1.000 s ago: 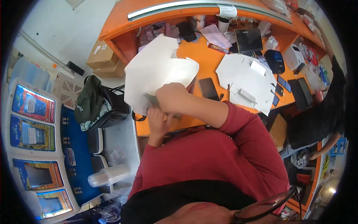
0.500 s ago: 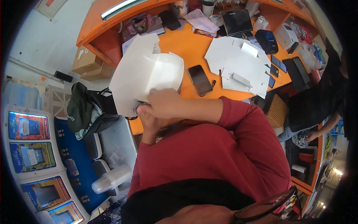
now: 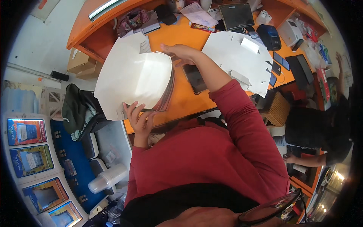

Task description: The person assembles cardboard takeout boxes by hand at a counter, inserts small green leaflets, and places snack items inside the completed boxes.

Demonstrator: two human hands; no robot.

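A thick stack of white cardboard blanks [image 3: 124,73] with notched, angled edges lies on the left part of the orange desk. My left hand [image 3: 139,122] is at its near edge, fingers spread against the sheets and thumb apart. At the far right edge of the stack is my right hand [image 3: 182,53], its thumb stretched out and the other fingers beside the sheets, partly hidden. A second pile of white cardboard blanks [image 3: 230,56] lies to the right, with small folded flaps on top. Between the two stacks, partly behind my right forearm, is a dark phone [image 3: 194,80].
A laptop-like dark screen [image 3: 237,17], a black device [image 3: 269,37] and several phones stand or lie along the desk's back and right. Left of the desk hangs a dark bag [image 3: 81,109], near a drinks dispenser [image 3: 53,151] and stacked plastic cups [image 3: 107,179]. Another person [image 3: 314,128] is at the right.
My right hand has moved from the stack's near corner to its far right edge. My left hand's fingers have spread along the near edge. The stack appears farther left in view.
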